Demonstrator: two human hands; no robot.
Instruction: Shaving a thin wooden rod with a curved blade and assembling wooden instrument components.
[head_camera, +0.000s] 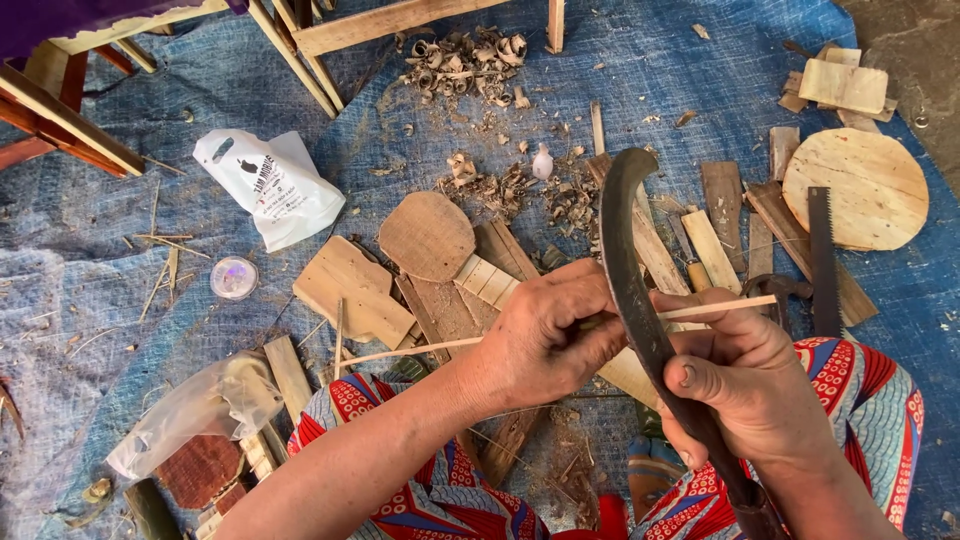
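Patterned cloth: red, white and blue fabric over the person's knees, at 6 o'clock, closest to the lens.
Blue tarp: covers the ground everywhere, littered with wood offcuts.
Round wooden disc: at 2 o'clock, beside a saw blade.
Curved knife: dark, sickle-shaped, stiff and probably heavy for its size; blade arcs toward 12 o'clock at centre.
Right hand: closed firmly around the knife's lower shank, thumb along it.
Left hand: fingers pinched shut on the thin stick.
Thin stick: pale sliver running 9 to 3 o'clock across the blade; light, springy, likely to snap, best held close to the cut.
Wood shavings: curled heap at 12 o'clock.
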